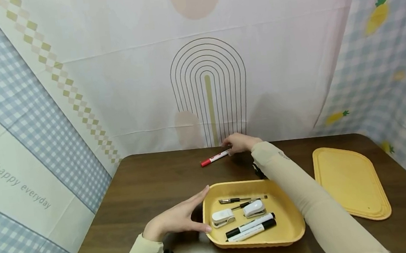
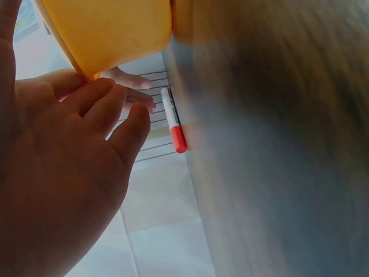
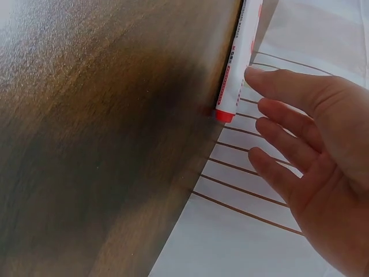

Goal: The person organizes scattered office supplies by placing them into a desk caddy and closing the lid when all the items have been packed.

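Note:
A red-and-white marker (image 1: 215, 157) lies at the back of the table, its red cap pointing left. My right hand (image 1: 241, 142) reaches over its other end; in the right wrist view, thumb and fingers are spread beside the marker (image 3: 236, 69), not closed round it. With extended fingers and thumb, my left hand (image 1: 175, 218) touches the left side of a yellow tray (image 1: 287, 231). Inside the tray lie two small white staplers (image 1: 223, 218), two black-and-white markers (image 1: 252, 231) and two slim black pens (image 1: 238, 200), one partly hidden by a stapler.
A flat yellow lid (image 1: 351, 181) lies on the right of the dark wooden table (image 1: 149, 177). A printed white cloth (image 1: 139, 87) hangs right behind the table's back edge, with checked cloth at both sides. My right forearm crosses over the tray's right rim.

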### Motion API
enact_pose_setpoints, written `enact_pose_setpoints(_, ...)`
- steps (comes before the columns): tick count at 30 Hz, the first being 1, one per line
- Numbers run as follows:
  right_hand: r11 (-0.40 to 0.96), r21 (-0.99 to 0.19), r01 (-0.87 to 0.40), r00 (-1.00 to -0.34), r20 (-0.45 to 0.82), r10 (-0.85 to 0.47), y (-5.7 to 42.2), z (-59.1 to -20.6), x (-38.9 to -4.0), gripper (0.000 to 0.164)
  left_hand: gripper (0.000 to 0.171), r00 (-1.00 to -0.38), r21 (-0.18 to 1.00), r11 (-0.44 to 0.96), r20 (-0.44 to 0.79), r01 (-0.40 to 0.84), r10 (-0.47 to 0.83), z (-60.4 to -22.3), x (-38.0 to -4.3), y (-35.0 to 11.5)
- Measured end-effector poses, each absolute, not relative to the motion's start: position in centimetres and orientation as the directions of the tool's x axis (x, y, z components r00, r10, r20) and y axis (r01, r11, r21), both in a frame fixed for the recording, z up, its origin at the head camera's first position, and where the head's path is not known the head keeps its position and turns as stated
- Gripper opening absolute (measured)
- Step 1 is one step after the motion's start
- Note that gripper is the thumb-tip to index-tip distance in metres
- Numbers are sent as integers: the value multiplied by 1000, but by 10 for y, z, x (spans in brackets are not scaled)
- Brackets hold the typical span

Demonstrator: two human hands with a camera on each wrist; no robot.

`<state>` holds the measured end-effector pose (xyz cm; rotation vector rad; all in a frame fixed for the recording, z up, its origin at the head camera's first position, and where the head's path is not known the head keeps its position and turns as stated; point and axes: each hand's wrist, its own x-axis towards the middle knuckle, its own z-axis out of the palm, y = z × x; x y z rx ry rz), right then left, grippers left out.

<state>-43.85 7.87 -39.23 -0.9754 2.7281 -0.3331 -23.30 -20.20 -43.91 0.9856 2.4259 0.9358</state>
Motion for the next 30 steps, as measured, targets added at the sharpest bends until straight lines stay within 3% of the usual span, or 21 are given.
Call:
enact_pose_setpoints(7, 773, -268, -574, -759, -180, -626, 80, -401, -437, 38, 108, -686, 706, 532, -90, 467, 722, -442, -232, -197)
enact_pose_setpoints(17, 806, -217, -551, -768, -246, -591, 76, -406, -433, 14, 109, -692, 702, 529, -71, 477, 718, -442, -230, -196)
enact_pose_setpoints(30, 861, -250, -443, -795, -334, -506, 116, -396, -423, 17, 109, -693, 702, 530, -70, 477, 717, -439, -230, -202)
